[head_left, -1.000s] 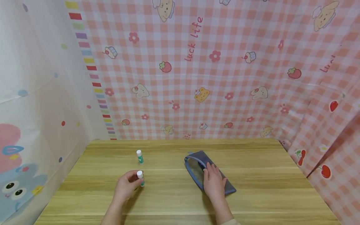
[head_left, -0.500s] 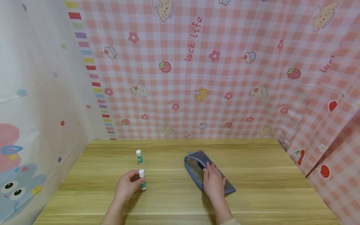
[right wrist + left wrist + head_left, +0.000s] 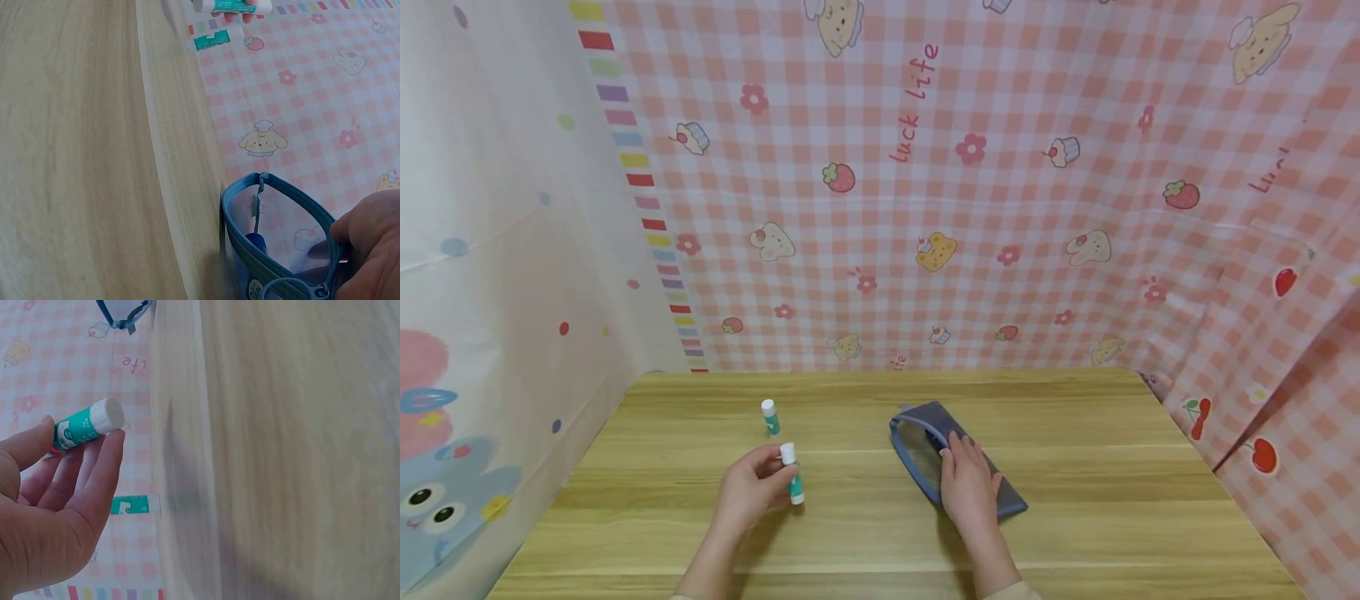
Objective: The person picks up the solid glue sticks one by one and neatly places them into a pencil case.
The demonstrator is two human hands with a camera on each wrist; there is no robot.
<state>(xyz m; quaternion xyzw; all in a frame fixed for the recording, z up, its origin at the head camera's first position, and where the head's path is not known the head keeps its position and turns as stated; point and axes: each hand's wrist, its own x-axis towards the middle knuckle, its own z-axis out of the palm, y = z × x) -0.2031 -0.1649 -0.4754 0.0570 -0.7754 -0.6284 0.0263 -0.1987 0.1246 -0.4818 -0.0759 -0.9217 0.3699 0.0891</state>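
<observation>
My left hand (image 3: 747, 490) pinches a glue stick (image 3: 796, 487) between thumb and fingers. It has a white cap and a green label, and stands nearly upright above the table, its cap tilted slightly left. In the left wrist view, the same glue stick (image 3: 78, 429) lies across the fingertips. A second, matching glue stick (image 3: 771, 420) stands on the table beyond that hand. My right hand (image 3: 970, 487) holds a dark blue zip pouch (image 3: 1013, 493) by its rim. The pouch's mouth gapes towards the left. Inside, a dark blue object (image 3: 256, 242) shows, its kind unclear.
The wood-grain table (image 3: 850, 542) carries these things. A pink checked cloth (image 3: 880, 200) hangs behind its far edge, and a white patterned sheet (image 3: 512, 208) hangs at the left. More checked cloth is on the right side.
My left hand has moved a little to the right with the glue stick, towards the pouch, and more of the stick shows. The right hand and pouch stay in place.
</observation>
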